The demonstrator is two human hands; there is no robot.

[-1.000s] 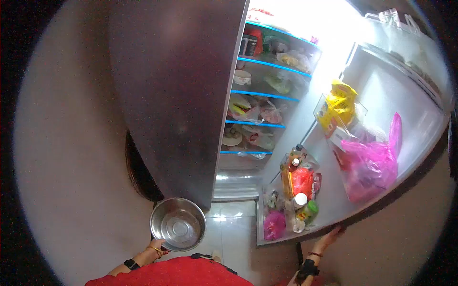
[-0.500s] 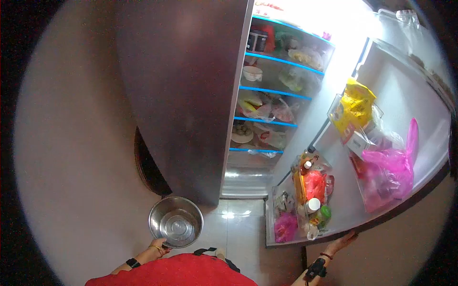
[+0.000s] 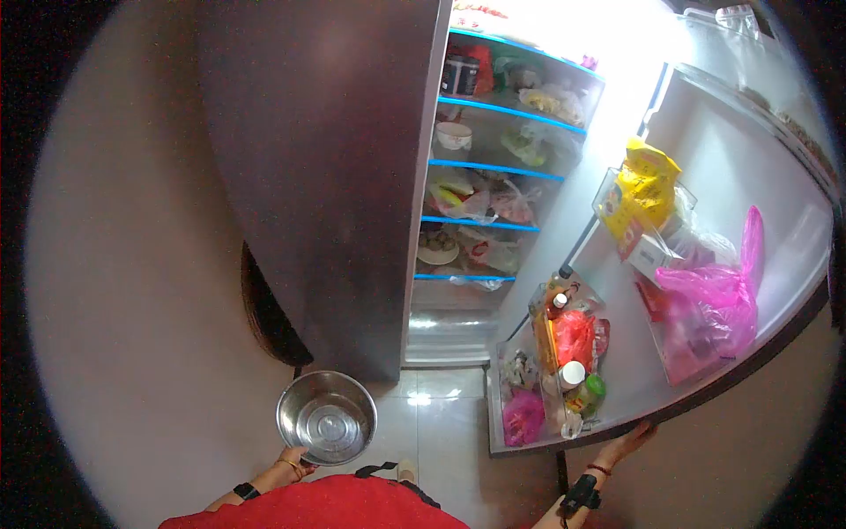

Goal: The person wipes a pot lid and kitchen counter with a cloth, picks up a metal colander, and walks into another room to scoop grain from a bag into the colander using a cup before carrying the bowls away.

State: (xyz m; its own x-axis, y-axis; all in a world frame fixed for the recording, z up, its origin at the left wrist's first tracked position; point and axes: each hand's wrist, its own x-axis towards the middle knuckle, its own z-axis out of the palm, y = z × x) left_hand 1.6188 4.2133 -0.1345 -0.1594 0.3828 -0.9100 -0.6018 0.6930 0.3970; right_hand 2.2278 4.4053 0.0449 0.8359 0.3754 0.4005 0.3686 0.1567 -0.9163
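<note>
stainless-steel round basin (image 3: 327, 418) is being gripped at its rim by the left hand (image 3: 294, 462), its fingers closed narrowly over the edge, toward seven o'clock. at five o'clock the outer edge of the open grey refrigerator door (image 3: 608, 388) is being touched by the right hand (image 3: 627, 443); how wide its fingers are being held cannot be told. a knotted pink plastic bag (image 3: 718, 304) is being held on the door toward three o'clock.
</note>
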